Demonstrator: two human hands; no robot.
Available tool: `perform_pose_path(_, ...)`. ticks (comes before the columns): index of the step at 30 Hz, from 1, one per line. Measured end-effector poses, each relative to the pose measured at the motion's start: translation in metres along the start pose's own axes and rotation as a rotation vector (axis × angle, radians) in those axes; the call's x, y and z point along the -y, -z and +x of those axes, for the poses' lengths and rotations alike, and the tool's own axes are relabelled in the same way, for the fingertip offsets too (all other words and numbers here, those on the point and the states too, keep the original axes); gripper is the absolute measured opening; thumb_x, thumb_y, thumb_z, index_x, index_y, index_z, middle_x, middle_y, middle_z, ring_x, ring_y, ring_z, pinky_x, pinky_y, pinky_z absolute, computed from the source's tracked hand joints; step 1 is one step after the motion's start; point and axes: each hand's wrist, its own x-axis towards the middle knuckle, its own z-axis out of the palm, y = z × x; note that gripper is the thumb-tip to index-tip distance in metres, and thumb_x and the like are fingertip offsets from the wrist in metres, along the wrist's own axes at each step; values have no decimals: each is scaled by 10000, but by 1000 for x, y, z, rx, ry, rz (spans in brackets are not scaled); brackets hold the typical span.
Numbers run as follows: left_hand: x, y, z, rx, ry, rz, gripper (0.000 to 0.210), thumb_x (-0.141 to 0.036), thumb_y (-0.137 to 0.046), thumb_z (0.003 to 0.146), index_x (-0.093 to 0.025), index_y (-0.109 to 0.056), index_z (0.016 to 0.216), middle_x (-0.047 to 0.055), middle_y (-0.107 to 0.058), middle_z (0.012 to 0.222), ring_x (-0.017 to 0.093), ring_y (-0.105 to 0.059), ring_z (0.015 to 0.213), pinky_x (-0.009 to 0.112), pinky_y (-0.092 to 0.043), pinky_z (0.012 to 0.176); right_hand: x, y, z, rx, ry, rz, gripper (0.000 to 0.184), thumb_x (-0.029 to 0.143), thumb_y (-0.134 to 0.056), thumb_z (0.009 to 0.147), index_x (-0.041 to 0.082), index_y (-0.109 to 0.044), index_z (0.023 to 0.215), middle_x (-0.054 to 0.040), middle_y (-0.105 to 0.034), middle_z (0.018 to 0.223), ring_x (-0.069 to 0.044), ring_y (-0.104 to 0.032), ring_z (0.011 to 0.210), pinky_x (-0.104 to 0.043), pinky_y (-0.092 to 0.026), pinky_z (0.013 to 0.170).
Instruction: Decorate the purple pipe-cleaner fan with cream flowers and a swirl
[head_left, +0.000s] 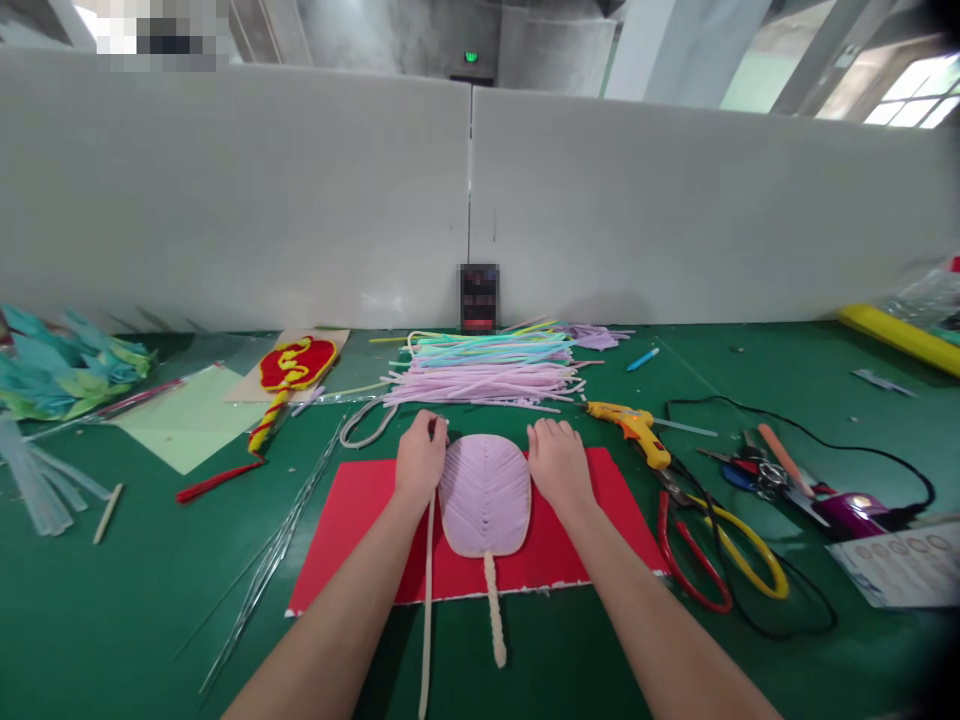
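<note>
A lilac round fan point(486, 495) with ribbed, leaf-like rows and a cream edge lies flat in front of me. Its cream twisted handle point(494, 610) points toward me. At the fan's upper left edge my left hand point(421, 455) is closed, fingers pinched on a long cream pipe cleaner point(428, 610) that runs down past my wrist toward me. My right hand point(556, 455) rests at the upper right edge, its fingers curled closed against the fan's rim. The fingertips of both hands are partly hidden. Beneath the fan is a red board point(360, 510).
Behind the fan lie bundled pastel pipe cleaners point(487, 370). To the right are an orange glue gun point(634, 430), red-and-yellow-handled pliers point(697, 550) and a black cable point(810, 425). A red-and-yellow fan point(298, 365) and thin wires point(277, 550) lie left.
</note>
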Motion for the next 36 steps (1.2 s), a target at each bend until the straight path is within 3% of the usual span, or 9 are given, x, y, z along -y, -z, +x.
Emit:
perform_pose_path(14, -19, -2, -9, -134, -113, -226, 185, -300, -392, 851, -191, -468, 722, -30, -505, 612, 114, -498, 589, 213, -375, 581, 3, -1, 3, 36, -101, 42, 222, 221, -373, 893, 172, -550, 769, -84, -618, 804, -223, -496, 807, -315, -275, 642)
perform_pose_path(21, -26, 0, -16, -128, -110, -420, 164, -296, -435, 840, -187, -485, 729, -36, -482, 624, 112, -483, 610, 211, -380, 607, -2, 10, -2, -155, -190, 338, 176, 229, -376, 886, 183, -541, 925, -78, -601, 895, -217, -490, 826, -318, -320, 710)
perform_pose_path(23, -27, -1, -16, -110, -93, -466, 161, -293, -444, 839, -187, -482, 723, -39, -474, 620, 108, -475, 601, 208, -378, 598, -3, 17, -2, -148, -185, 476, 188, 260, -373, 892, 187, -547, 885, -72, -599, 877, -210, -492, 804, -316, -335, 717)
perform_pose_path(28, -36, -2, -16, -38, -44, -545, 182, -282, -455, 832, -182, -470, 681, -41, -460, 595, 102, -463, 584, 208, -369, 585, 9, 32, -3, 40, -113, 891, 286, 339, -343, 915, 205, -530, 745, -28, -573, 765, -176, -515, 780, -280, -359, 716)
perform_pose_path(36, -65, 1, -31, 258, 11, -556, 189, -249, -472, 801, -178, -466, 626, -44, -467, 558, 101, -470, 573, 208, -371, 589, 27, 41, -8, 112, -110, 1089, 296, 367, -348, 914, 207, -469, 695, 19, -467, 666, -137, -455, 675, -249, -336, 641)
